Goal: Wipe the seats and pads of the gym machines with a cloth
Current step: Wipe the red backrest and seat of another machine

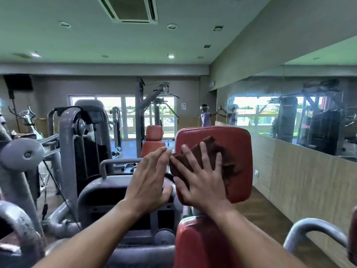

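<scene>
Head view of a gym floor. The right hand [201, 176] is pressing a dark reddish-brown cloth [218, 161] flat against the upright red back pad [237, 140] of the near machine; its fingers [203, 151] are lying straight and spread wide across the cloth, which is sitting on the left and middle of the pad's face, bunched and frayed toward the right. The left hand [148, 176] is hovering just left of the pad's left edge, fingers straight and close together, their tips reaching the near-left corner of the cloth; whether they are touching it cannot be told. Below the back pad, a red seat pad [195, 242] is occupying the near foreground. Grey machine frames [67, 144] are crowding the left side, and a curved grey handle [309, 231] is rising at the near right. A second red-padded seat [154, 141] is standing farther back, in front of bright windows [116, 107]. A wall mirror [309, 113] is running along the right wall, and a distant person [205, 117] is standing beside it.
</scene>
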Available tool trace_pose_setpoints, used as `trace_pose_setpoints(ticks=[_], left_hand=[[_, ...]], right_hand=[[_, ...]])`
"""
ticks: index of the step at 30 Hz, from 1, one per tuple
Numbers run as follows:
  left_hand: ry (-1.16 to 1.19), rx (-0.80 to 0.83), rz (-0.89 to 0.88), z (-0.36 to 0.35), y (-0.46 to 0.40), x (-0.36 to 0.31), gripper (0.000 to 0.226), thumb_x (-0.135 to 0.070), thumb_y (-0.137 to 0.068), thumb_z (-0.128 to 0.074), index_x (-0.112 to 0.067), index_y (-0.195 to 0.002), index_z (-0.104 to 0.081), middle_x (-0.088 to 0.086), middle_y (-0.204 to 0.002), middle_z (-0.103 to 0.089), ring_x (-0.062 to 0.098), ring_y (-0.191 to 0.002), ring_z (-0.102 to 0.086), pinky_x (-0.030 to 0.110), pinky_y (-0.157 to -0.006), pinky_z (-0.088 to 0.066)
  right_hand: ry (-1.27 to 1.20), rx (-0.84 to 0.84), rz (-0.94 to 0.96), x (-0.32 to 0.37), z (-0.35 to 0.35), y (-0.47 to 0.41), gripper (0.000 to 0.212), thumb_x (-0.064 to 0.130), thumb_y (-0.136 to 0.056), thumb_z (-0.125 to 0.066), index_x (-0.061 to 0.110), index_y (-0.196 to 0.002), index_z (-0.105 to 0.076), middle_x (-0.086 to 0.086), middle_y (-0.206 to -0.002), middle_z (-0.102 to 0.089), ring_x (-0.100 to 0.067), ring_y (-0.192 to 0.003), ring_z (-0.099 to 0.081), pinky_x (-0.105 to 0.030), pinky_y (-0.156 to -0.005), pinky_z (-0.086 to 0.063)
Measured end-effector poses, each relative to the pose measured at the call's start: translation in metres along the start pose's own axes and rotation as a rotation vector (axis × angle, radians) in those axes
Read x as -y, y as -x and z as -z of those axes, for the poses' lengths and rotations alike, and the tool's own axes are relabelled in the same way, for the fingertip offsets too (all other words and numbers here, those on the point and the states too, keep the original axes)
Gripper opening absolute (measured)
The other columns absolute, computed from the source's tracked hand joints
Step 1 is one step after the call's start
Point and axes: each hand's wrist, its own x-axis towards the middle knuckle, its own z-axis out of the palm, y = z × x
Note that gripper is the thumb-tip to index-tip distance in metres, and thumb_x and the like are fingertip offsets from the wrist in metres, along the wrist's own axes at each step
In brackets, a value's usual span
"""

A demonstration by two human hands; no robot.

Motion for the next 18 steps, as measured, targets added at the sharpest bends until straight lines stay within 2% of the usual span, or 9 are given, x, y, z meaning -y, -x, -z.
trace_pose_setpoints(ticks=[4, 6, 8, 11, 15, 18], left_hand=[[-0.025, 0.087, -0.021, -0.007, 0.015, -0.004, 0.087, -0.03, -0.069, -0.052, -0.009, -0.15, -0.032, 0.013, -0.149, -0.035, 0.029, -0.131, -0.041, 0.047, -0.109, -0.041], [-0.061, 0.119, -0.071, -0.011, 0.02, -0.009, 0.088, -0.03, -0.068, -0.056, -0.012, -0.15, -0.031, 0.015, -0.151, -0.033, 0.033, -0.133, -0.04, 0.048, -0.11, -0.04], [-0.104, 0.132, -0.168, -0.016, 0.023, -0.017, 0.087, -0.034, -0.071, -0.061, -0.013, -0.15, -0.033, 0.017, -0.154, -0.032, 0.035, -0.137, -0.037, 0.048, -0.113, -0.036], [-0.131, 0.13, -0.229, -0.021, 0.018, -0.034, 0.083, -0.041, -0.078, -0.062, -0.01, -0.15, -0.037, 0.018, -0.159, -0.027, 0.036, -0.144, -0.03, 0.05, -0.114, -0.034], [-0.135, 0.124, -0.121, -0.029, 0.003, -0.048, 0.08, -0.051, -0.087, -0.056, -0.009, -0.151, -0.036, 0.017, -0.161, -0.022, 0.037, -0.145, -0.027, 0.049, -0.115, -0.034], [-0.194, 0.147, -0.114, -0.037, 0.0, -0.047, 0.083, -0.056, -0.088, -0.053, -0.007, -0.151, -0.034, 0.02, -0.161, -0.021, 0.039, -0.145, -0.028, 0.049, -0.115, -0.032]], right_hand=[[0.113, -0.001, 0.134, -0.012, -0.018, 0.064, 0.065, 0.063, -0.09, -0.053, 0.045, -0.151, -0.036, 0.002, -0.164, -0.026, -0.039, -0.15, -0.023, -0.074, -0.109, -0.019], [0.15, 0.035, 0.197, -0.031, -0.023, 0.082, 0.069, 0.064, -0.088, -0.054, 0.047, -0.152, -0.032, 0.002, -0.166, -0.02, -0.038, -0.151, -0.018, -0.075, -0.107, -0.019], [0.146, 0.058, 0.221, -0.05, -0.022, 0.088, 0.064, 0.066, -0.093, -0.044, 0.048, -0.152, -0.03, 0.003, -0.167, -0.015, -0.038, -0.152, -0.012, -0.078, -0.105, -0.02], [0.128, 0.073, 0.08, -0.07, -0.011, 0.073, 0.063, 0.07, -0.095, -0.033, 0.045, -0.152, -0.029, 0.002, -0.166, -0.018, -0.042, -0.151, -0.013, -0.082, -0.103, -0.017], [0.0, 0.079, -0.2, -0.08, 0.004, 0.046, 0.068, 0.066, -0.092, -0.04, 0.044, -0.153, -0.023, 0.003, -0.167, -0.014, -0.045, -0.152, -0.001, -0.082, -0.103, -0.015], [-0.059, 0.088, -0.256, -0.059, -0.001, 0.069, 0.069, 0.062, -0.092, -0.043, 0.042, -0.154, -0.021, 0.003, -0.167, -0.014, -0.045, -0.151, -0.004, -0.082, -0.104, -0.017]])
